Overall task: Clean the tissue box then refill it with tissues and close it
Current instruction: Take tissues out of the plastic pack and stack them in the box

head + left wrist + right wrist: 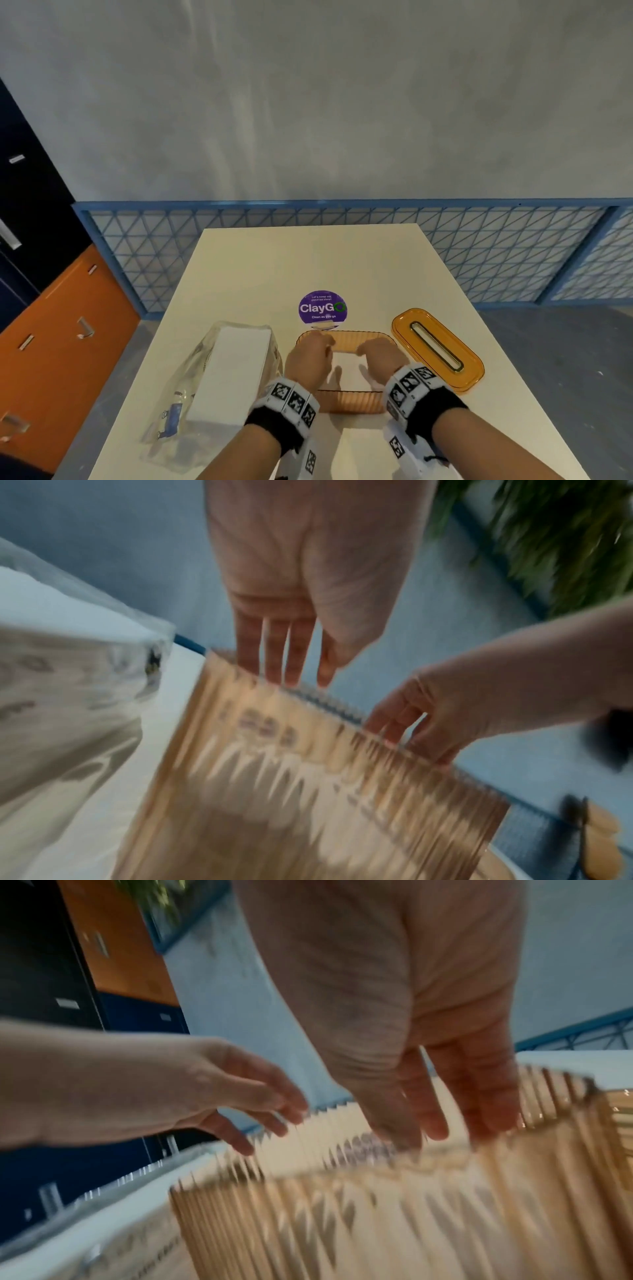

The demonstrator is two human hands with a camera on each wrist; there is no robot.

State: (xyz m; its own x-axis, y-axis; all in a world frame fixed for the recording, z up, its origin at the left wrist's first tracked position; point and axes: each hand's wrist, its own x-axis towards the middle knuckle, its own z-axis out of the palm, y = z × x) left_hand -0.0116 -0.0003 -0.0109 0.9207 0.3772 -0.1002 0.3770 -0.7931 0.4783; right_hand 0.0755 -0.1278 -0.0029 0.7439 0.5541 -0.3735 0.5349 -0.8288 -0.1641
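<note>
Head view: round purple sticker [322, 307] reading "ClayGo", "Clean as you go", on cream table [274, 267]; ribbed amber plastic tissue box [349, 399] at near centre, white tissues [347, 371] inside; slotted amber lid [438, 349] right; bagged tissue pack [229, 370] left; blue lattice railing [496, 253], grey wall beyond.

Left wrist view: left hand [308, 569], fingers straight, over box rim.

Right wrist view: right hand [411, 1010], fingers extended, relaxed, holding nothing.

Both wrist views are motion-blurred. The hands' fingertips [329, 346] are hidden inside the box [349, 399]; what they touch can't be told. The tissue pack [191, 404] lettering is unreadable.
</note>
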